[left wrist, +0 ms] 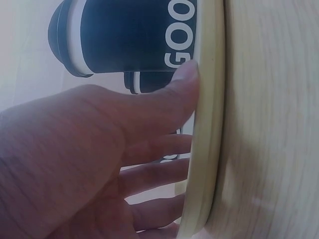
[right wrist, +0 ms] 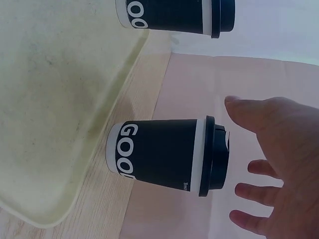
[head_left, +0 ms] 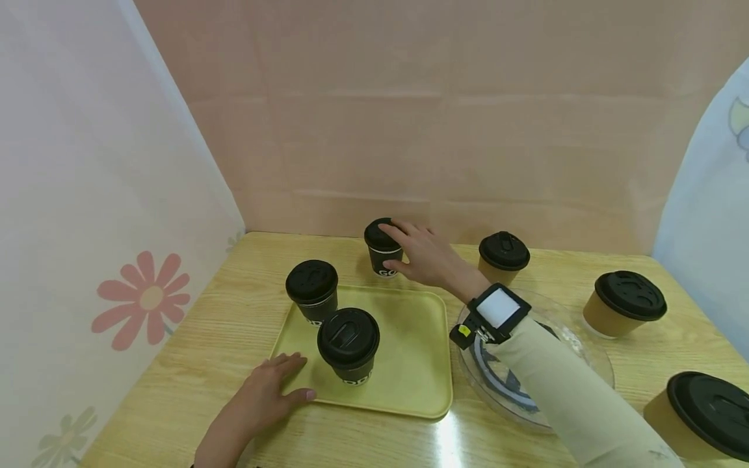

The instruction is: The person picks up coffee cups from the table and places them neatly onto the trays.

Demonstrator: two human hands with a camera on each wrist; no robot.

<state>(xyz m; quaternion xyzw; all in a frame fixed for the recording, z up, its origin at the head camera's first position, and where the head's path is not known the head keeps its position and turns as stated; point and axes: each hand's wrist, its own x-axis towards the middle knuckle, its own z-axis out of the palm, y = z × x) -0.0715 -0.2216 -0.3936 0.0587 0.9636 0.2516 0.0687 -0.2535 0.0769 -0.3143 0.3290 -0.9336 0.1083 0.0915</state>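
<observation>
My left hand (head_left: pixel 261 394) rests on the front left corner of a yellow tray (head_left: pixel 409 351), its thumb (left wrist: pixel 187 74) at the rim and the fingers spread. Two black lidded paper cups with white lettering stand upright on the tray: a front cup (head_left: pixel 348 344) and a cup behind it (head_left: pixel 313 290) at the tray's back left. Beyond the tray's back edge, another black coffee cup (right wrist: pixel 159 154) stands on the wooden table. My right hand (head_left: pixel 430 257) reaches over to it, fingers spread; in the right wrist view a gap shows between the hand and the lid.
Right of the tray lies a round clear plate (head_left: pixel 597 370), partly under my right forearm. Around it stand brown cups with black lids: one at the back (head_left: pixel 503 257), one at the right (head_left: pixel 623 305) and one at the front right (head_left: pixel 696 416). A pinkish sheet (head_left: pixel 445 130) hangs behind the table.
</observation>
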